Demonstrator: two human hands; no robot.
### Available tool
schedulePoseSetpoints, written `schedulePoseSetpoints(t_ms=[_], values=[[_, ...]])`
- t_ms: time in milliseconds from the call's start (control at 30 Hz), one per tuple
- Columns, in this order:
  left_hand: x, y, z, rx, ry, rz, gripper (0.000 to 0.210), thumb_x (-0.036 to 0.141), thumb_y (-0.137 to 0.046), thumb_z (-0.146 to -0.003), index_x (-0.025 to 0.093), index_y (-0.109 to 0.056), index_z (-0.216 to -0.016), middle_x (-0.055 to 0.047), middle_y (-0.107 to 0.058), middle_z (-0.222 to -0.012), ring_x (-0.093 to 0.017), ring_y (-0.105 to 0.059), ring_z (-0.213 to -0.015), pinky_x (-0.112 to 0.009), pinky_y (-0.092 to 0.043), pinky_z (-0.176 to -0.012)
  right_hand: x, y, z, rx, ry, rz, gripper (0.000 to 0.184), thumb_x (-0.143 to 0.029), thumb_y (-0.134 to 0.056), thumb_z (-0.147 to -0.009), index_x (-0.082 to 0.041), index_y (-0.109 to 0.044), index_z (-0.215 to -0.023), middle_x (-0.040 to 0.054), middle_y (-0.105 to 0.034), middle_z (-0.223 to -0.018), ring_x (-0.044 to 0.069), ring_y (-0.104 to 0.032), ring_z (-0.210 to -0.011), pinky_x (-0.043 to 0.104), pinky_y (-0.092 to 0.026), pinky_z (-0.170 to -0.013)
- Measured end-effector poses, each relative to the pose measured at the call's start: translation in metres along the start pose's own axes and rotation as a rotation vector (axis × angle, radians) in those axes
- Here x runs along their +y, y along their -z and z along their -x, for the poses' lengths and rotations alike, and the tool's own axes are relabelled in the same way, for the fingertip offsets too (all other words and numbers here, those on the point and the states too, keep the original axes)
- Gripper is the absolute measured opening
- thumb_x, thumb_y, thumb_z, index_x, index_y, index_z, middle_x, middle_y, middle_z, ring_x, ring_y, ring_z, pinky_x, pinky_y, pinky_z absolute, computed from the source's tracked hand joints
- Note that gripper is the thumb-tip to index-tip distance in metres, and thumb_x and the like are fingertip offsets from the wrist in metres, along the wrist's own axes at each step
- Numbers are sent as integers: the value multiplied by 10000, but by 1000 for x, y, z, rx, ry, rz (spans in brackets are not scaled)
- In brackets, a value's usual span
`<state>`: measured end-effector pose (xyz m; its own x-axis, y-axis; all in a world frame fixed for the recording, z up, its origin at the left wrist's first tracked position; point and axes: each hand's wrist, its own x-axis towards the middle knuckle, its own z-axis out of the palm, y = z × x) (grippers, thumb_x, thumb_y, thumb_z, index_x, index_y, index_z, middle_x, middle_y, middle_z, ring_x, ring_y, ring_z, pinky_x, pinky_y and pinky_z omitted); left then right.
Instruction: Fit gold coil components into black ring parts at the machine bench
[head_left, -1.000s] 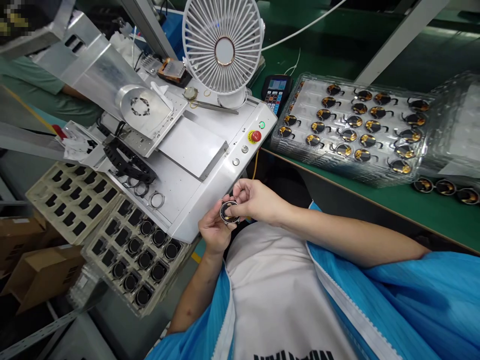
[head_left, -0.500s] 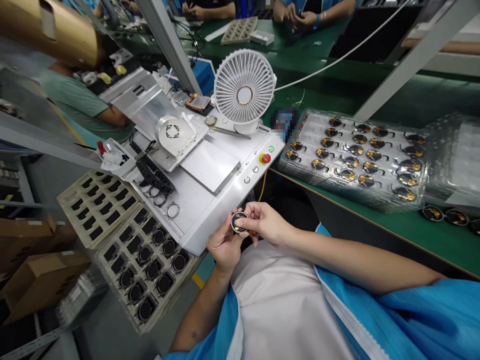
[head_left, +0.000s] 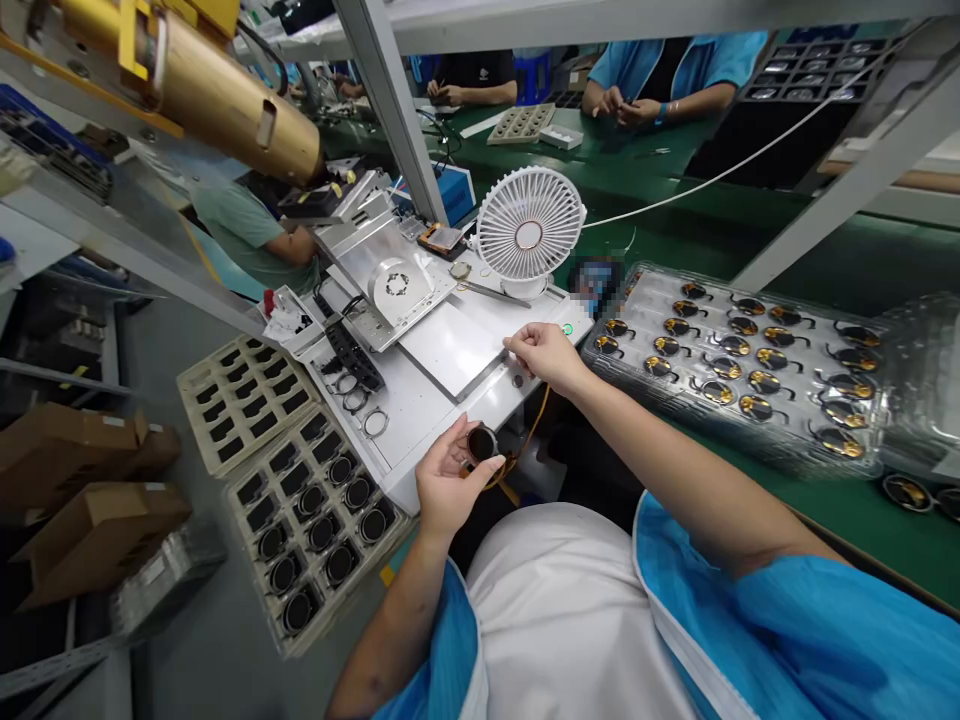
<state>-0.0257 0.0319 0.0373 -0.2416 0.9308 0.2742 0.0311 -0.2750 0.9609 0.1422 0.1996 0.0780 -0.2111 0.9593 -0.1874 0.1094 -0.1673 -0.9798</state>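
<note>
My left hand (head_left: 454, 480) grips a round watch case (head_left: 481, 444) by its rim, between thumb and fingers, in front of the white machine. The case has a dark face and a metal-coloured edge. My right hand (head_left: 541, 352) is apart from it, above the machine's front edge, with its fingers bent together. Whether anything is between those fingertips is hidden. Close by are a green-lit button (head_left: 568, 329) and a flat metal plate (head_left: 454, 345). Several thin metal rings (head_left: 375, 423) lie on the machine top (head_left: 397, 455).
A tray of dark round cases (head_left: 247, 590) stands at left, beside another tray (head_left: 199, 455). Stacked clear trays (head_left: 622, 375) hold round black-and-gold parts at right. A white fan (head_left: 529, 225), a metal fixture (head_left: 394, 290) and a frame post (head_left: 397, 110) stand ahead. Co-workers sit beyond.
My right hand has left the round case and moved forward over the machine's front edge. My left hand keeps the case, now showing its dark face. The camera view has shifted.
</note>
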Motion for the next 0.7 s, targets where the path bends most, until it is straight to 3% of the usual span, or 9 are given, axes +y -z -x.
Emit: schedulePoseSetpoints(t_ms=[67, 200, 267, 367, 700], values=[[1, -2, 3, 5, -21, -86, 681, 166, -896, -717, 185, -654, -1352, -152, -773, -1204, -218, -781, -1008, -312, -647, -902, 1, -2, 22, -30, 23, -31, 411, -460, -796, -819, -205, -500, -693, -61, -514, -451, 74, -413, -351, 200, -296, -379], [4, -7, 7, -4, -69, -215, 742, 173, -873, -749, 194, -581, -1431, -163, -741, -1279, -249, -761, -1096, -343, -648, -925, 7, -9, 76, -285, -37, -75, 449, -544, -820, -742, -200, -534, -716, -56, -530, -460, 88, -427, -352, 204, -295, -372], [4, -9, 7, -10, -87, -247, 754, 178, -876, -749, 195, -572, -1438, -161, -743, -1275, -262, -752, -1121, -346, -653, -916, 11, -12, 94, -343, -71, -72, 438, -546, -806, -751, -195, -544, -731, -55, -537, -475, 86, -430, -359, 201, -303, -376], [3, -12, 7, -18, -101, -270, 739, 190, -875, -754, 185, -576, -1430, -165, -747, -1264, -275, -750, -1126, -351, -661, -901, 16, -15, 105, -337, -62, -60, 405, -514, -790, -776, -189, -550, -739, -45, -564, -510, 79, -433, -386, 196, -313, -395], [1, -10, 7, -16, -145, -302, 671, 171, -858, -770, 185, -609, -1393, -149, -751, -1261, -269, -761, -1096, -354, -672, -889, 23, -21, 102, -237, 54, 108, 242, -382, -706, -815, -188, -580, -743, -26, -585, -573, 100, -491, -501, 203, -362, -482]])
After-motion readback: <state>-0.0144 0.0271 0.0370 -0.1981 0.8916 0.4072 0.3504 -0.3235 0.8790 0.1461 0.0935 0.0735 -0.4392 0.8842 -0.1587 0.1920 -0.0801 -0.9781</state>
